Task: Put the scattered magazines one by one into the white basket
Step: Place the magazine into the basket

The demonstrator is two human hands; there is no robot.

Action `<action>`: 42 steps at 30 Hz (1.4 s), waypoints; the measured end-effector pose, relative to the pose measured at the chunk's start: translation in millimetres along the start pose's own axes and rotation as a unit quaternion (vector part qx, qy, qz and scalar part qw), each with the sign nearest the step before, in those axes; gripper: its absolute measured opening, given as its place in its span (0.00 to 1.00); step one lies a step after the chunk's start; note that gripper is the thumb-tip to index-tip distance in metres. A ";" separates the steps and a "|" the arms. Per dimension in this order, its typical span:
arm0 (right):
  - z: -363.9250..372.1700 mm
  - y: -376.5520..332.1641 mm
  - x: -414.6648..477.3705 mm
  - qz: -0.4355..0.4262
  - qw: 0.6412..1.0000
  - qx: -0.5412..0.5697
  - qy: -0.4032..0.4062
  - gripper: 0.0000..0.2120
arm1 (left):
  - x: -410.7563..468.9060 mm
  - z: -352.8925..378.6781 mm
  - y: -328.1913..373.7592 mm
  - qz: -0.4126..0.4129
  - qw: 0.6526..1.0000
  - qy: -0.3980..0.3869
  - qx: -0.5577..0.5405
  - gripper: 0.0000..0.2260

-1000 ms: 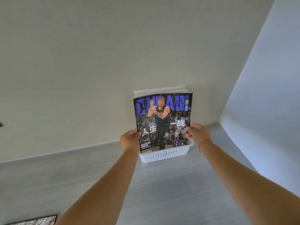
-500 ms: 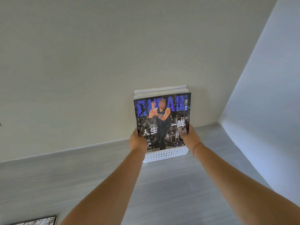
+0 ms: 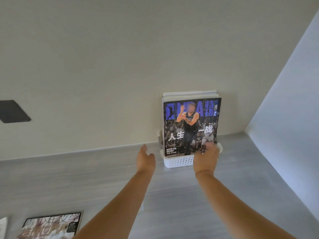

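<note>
Standing upright in the white basket (image 3: 179, 161), the basketball magazine (image 3: 189, 128) faces the camera with its lower edge sunk behind the basket's front wall; its cover is dark, almost black, with large blue letters across the top, a player in a dark sleeveless kit in mid-stride down the middle, a crowd behind him, white Chinese characters across the middle, and small white print reading "MVP VS DPOY" at the lower left corner. Behind it, pale page edges of other magazines (image 3: 189, 94) rise a little above its top edge, stacked against the cream wall (image 3: 103, 66); the basket itself is small, perforated with rows of round holes, and sits on the grey wood-grain surface (image 3: 172, 195) close to the wall.

The right hand (image 3: 206, 158) is spread loosely, fingers (image 3: 209, 146) lying against the cover's lower right corner just above the basket rim, not clasping anything; a thin red thread circles that wrist. The left hand (image 3: 145, 159) hovers open, palm turned inward and fingers extended, just to the left of the basket and apart from it, holding nothing.

At the lower left edge of the view another magazine (image 3: 51, 225) lies flat on the surface, its cover reddish with large Chinese characters; a dark rectangular plate (image 3: 13, 111) is set on the wall at far left.
</note>
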State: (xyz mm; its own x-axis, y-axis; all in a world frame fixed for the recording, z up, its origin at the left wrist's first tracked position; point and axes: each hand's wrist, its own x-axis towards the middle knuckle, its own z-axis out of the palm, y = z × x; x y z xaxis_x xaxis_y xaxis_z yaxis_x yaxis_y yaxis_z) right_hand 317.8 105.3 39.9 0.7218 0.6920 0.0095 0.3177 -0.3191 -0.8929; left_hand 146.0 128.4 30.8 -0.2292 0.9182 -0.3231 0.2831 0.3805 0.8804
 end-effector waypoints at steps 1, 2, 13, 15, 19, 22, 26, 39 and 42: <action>5.8 0.8 -17.9 0.004 1.000 0.009 -0.028 0.16 | -5.5 -13.8 -13.9 -0.004 1.000 0.016 -0.008 0.24; 12.8 2.0 -37.2 0.010 0.997 0.010 -0.071 0.15 | -10.6 -28.3 -29.0 -0.011 0.999 0.029 -0.012 0.23; 113.3 6.9 -266.8 0.134 0.908 -0.049 -0.395 0.18 | -60.7 -227.6 -167.8 -0.082 0.983 0.156 0.057 0.20; 124.3 2.3 -303.9 0.143 0.899 -0.055 -0.410 0.18 | -71.2 -261.9 -187.8 -0.086 0.980 0.161 0.079 0.19; 136.4 -7.7 -369.8 0.128 0.900 -0.061 -0.412 0.14 | -92.1 -322.0 -224.3 -0.112 0.969 0.193 0.107 0.18; 145.7 -17.5 -410.2 0.106 0.888 -0.060 -0.444 0.10 | -100.7 -365.1 -250.7 -0.136 0.960 0.215 0.120 0.16; 166.0 -31.4 -455.7 0.080 0.857 -0.086 -0.501 0.15 | -109.7 -413.6 -274.7 -0.171 0.943 0.241 0.155 0.20; 215.4 -49.6 -529.0 0.123 0.832 -0.068 -0.537 0.26 | -118.6 -487.3 -313.8 -0.299 0.909 0.268 0.112 0.19; 219.9 -49.3 -530.9 0.145 0.842 -0.074 -0.515 0.19 | -107.2 -494.5 -322.6 -0.296 0.918 0.261 0.033 0.14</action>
State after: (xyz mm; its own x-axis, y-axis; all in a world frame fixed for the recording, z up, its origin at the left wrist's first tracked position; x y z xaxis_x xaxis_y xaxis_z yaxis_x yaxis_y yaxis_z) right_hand -216.3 -104.0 -20.2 -0.1104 0.7415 -0.6618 0.3480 -0.5949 -0.7245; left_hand -381.3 -147.3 -46.9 -0.7718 0.3765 -0.5124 0.0172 0.8179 0.5751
